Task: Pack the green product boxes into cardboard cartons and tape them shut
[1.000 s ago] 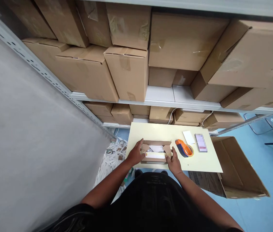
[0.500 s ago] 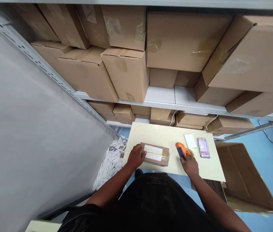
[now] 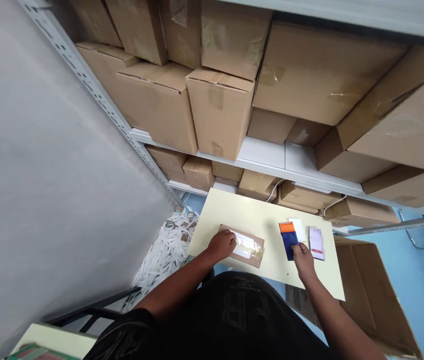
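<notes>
Left hand [image 3: 222, 244] flat and spread on the small cardboard box [image 3: 242, 245], pinning it near the front of the pale table [image 3: 249, 212]. The flaps lie shut with a white label on top, so closing looks done; a strip of tape shows at its right end, and sealing seems left. Right hand [image 3: 303, 254] grips the orange-and-blue tape dispenser [image 3: 289, 239], lifted just beside the white card [image 3: 297, 229], well right of the box
</notes>
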A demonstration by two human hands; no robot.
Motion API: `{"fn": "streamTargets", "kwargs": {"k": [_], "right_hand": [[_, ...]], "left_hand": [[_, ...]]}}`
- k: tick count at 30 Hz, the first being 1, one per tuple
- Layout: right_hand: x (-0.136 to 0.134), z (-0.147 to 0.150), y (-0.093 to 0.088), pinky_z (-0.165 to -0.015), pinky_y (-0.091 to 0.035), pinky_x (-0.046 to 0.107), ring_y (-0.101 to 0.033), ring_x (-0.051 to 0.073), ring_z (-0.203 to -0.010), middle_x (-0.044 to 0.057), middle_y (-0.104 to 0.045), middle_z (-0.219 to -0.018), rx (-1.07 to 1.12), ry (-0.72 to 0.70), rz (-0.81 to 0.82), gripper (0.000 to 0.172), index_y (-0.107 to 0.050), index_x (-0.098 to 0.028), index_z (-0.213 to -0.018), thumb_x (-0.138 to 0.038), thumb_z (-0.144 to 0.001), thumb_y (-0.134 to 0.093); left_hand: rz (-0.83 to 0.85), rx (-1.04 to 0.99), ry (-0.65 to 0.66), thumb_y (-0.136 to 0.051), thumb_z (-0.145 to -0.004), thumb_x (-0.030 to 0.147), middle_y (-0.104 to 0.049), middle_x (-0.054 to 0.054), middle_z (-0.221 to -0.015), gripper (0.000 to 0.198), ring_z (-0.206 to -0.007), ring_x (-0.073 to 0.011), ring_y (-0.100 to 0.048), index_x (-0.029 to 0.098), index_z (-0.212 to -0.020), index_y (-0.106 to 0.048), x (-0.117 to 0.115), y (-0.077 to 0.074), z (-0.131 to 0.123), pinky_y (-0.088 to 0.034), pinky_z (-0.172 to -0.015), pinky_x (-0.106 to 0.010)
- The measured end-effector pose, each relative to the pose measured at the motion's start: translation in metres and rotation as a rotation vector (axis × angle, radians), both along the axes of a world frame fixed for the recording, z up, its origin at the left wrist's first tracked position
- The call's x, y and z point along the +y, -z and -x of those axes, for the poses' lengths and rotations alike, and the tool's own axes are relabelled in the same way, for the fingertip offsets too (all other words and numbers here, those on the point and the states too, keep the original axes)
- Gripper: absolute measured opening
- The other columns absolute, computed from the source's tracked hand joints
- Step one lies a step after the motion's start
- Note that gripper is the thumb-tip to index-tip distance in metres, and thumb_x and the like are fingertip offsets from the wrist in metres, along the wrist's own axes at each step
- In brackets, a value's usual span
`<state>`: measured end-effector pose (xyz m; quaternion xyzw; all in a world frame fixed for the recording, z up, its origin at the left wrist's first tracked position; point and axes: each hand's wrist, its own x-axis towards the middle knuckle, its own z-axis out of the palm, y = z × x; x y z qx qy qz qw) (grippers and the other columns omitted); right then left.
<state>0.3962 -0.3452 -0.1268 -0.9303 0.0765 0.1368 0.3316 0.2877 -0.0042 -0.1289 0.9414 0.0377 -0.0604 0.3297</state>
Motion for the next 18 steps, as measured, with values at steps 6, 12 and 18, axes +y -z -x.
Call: {"fn": "streamTargets", "kwargs": {"k": [6, 12, 18], "right_hand": [[0.058, 0.011, -0.063, -0.055, -0.038, 0.029, -0.051, 0.018, -0.058, -0.001, -0.055, -0.056, 0.059, -0.271, -0.27, 0.053, -0.058, -0.022, -0.066, -0.071, -0.086, -0.052], [0.136, 0.022, -0.074, -0.054, -0.032, 0.027, -0.044, 0.014, -0.053, -0.005, -0.043, -0.051, 0.16, -0.523, -0.156, 0.058, -0.049, -0.023, -0.057, -0.074, -0.085, -0.055], [0.157, 0.026, -0.074, -0.054, -0.032, 0.027, -0.05, 0.016, -0.054, -0.004, -0.046, -0.05, 0.099, -0.588, -0.036, 0.06, -0.049, -0.024, -0.057, -0.074, -0.088, -0.051]], "left_hand": [[0.678, 0.258, -0.204, -0.045, -0.095, 0.063, -0.072, -0.007, -0.085, 0.054, -0.078, -0.0207, -0.063, 0.018, -0.091, -0.074, 0.022, -0.015, -0.024, -0.047, -0.071, -0.03], [1.155, 0.251, -0.197, -0.064, -0.081, 0.072, -0.072, -0.007, -0.086, 0.062, -0.078, -0.0183, -0.063, 0.013, -0.095, -0.075, 0.038, -0.012, -0.011, -0.048, -0.076, -0.031], [1.083, 0.203, -0.297, -0.068, -0.081, 0.056, -0.07, -0.003, -0.077, 0.043, -0.069, -0.0159, -0.06, 0.013, -0.087, -0.073, 0.037, -0.008, 0.001, -0.047, -0.07, -0.028]]}}
